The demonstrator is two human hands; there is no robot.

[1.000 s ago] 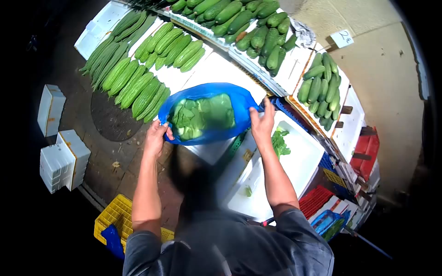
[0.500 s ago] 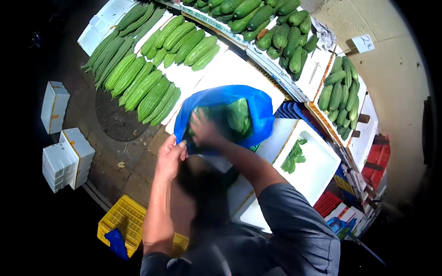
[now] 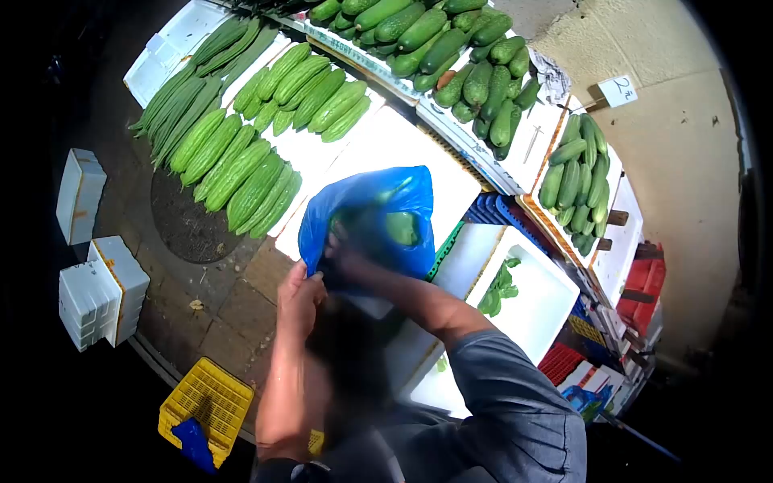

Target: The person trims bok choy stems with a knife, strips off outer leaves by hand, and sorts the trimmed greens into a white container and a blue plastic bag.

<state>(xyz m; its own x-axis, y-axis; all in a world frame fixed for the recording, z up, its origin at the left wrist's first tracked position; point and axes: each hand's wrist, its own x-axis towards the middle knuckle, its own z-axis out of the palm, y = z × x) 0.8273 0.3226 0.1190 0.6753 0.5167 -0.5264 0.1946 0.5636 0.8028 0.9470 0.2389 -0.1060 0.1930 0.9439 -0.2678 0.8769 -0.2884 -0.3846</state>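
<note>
My left hand (image 3: 299,302) pinches the left edge of a blue plastic bag (image 3: 419,189), with thumb and fingers pressed together. Inside the mouth of the bag is my right hand (image 3: 346,256), blurred and partly hidden, so its fingers cannot be made out. Green vegetables (image 3: 401,229) show in the bag, too smeared to name. The bag is over the near edge of a white foam surface (image 3: 394,145). Beyond my left hand, bitter gourds (image 3: 258,189) lie in rows.
Long green gourds (image 3: 181,97) lie at the far left. Thick cucumbers (image 3: 423,32) are piled at the back, and more cucumbers (image 3: 580,181) at right. A white foam box (image 3: 539,302) holds leafy greens (image 3: 501,291). A yellow crate (image 3: 221,394) and white foam boxes (image 3: 97,302) stand on the floor.
The bag has folded inward, its mouth now narrower. My right hand has gone deeper into it, while my left hand keeps its hold on the edge. The whole view has shifted slightly.
</note>
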